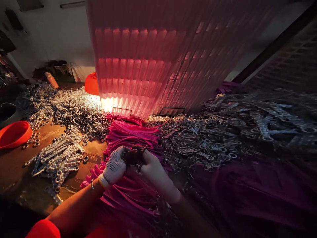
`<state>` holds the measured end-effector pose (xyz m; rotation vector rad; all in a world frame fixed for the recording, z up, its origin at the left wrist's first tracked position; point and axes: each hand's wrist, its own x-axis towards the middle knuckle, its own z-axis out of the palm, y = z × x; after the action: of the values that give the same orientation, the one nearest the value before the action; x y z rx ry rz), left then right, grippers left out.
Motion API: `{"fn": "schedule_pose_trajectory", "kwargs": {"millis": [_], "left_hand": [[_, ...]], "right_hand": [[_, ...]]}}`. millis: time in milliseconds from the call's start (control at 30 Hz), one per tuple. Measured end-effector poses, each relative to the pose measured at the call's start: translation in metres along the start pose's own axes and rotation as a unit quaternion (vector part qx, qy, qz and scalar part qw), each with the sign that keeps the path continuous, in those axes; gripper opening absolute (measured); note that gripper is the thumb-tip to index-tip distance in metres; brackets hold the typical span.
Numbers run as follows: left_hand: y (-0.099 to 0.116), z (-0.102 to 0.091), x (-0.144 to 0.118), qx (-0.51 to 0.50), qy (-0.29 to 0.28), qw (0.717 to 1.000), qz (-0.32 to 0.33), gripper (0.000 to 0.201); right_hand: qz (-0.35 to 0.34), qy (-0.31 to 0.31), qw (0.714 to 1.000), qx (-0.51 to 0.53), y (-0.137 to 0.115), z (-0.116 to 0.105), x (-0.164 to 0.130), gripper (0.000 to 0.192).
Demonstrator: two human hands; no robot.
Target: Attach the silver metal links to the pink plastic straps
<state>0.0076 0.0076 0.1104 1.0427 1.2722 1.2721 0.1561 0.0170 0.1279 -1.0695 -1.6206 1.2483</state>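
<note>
My left hand point(115, 167), in a white dotted knit glove, and my right hand point(157, 172), in a white glove, meet over a heap of magenta straps point(135, 134). The fingers of both are closed around a dark area point(133, 157) where shadow hides the detail; I cannot make out what is held there. More magenta strips point(126, 198) lie beneath my wrists and trail down toward the front. To the left of my left hand sits a small pile of silver bars with ring ends point(58, 155).
A red lamp shade point(92, 84) glows beside a tall translucent ribbed panel point(133, 66) behind the straps. Silver rings point(84, 112) are heaped at left, ring-ended metal pieces point(203, 138) at right. A red bowl-like container point(15, 134) and an upright bottle point(51, 80) stand at left.
</note>
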Motion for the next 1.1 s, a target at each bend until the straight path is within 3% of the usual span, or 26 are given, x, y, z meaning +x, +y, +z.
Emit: {"fn": "schedule_pose_trajectory", "kwargs": {"millis": [200,333,467,567,667,767,833,900,1033,1100], "left_hand": [[-0.007,-0.006,-0.011,-0.086,-0.092,0.983,-0.133,0.039],[-0.015,-0.002,-0.023,-0.078,-0.137,0.977,-0.142,0.037],[-0.017,0.003,-0.028,-0.054,-0.136,0.980,-0.132,0.032],[-0.014,0.004,-0.030,-0.002,-0.165,0.978,-0.130,0.030],[-0.012,0.001,-0.030,0.092,-0.181,0.977,-0.065,0.029],[-0.013,-0.001,-0.027,0.168,-0.223,0.960,-0.011,0.027],[-0.014,-0.001,-0.026,0.160,-0.267,0.949,-0.053,0.029],[-0.016,0.000,-0.025,0.103,-0.288,0.942,-0.141,0.032],[-0.020,0.006,-0.023,-0.028,-0.244,0.934,-0.260,0.033],[-0.022,0.010,-0.019,-0.063,-0.210,0.937,-0.271,0.032]], "right_hand": [[0.011,0.120,0.992,-0.023,0.010,-0.012,-0.008,0.039],[0.014,0.125,0.990,-0.057,0.020,-0.008,-0.017,0.038],[0.005,0.083,0.985,-0.154,0.030,-0.005,-0.029,0.043],[-0.033,0.010,0.960,-0.278,0.036,-0.010,-0.035,0.048],[-0.003,-0.077,0.923,-0.377,0.035,-0.016,-0.040,0.028],[0.025,-0.108,0.884,-0.454,0.031,-0.021,-0.043,0.014],[0.004,-0.105,0.873,-0.477,0.029,-0.024,-0.045,0.012],[-0.035,-0.097,0.869,-0.484,0.028,-0.025,-0.048,0.010],[-0.127,-0.071,0.860,-0.488,0.033,-0.022,-0.055,0.008],[-0.096,-0.035,0.886,-0.453,0.039,-0.018,-0.060,0.010]]}}
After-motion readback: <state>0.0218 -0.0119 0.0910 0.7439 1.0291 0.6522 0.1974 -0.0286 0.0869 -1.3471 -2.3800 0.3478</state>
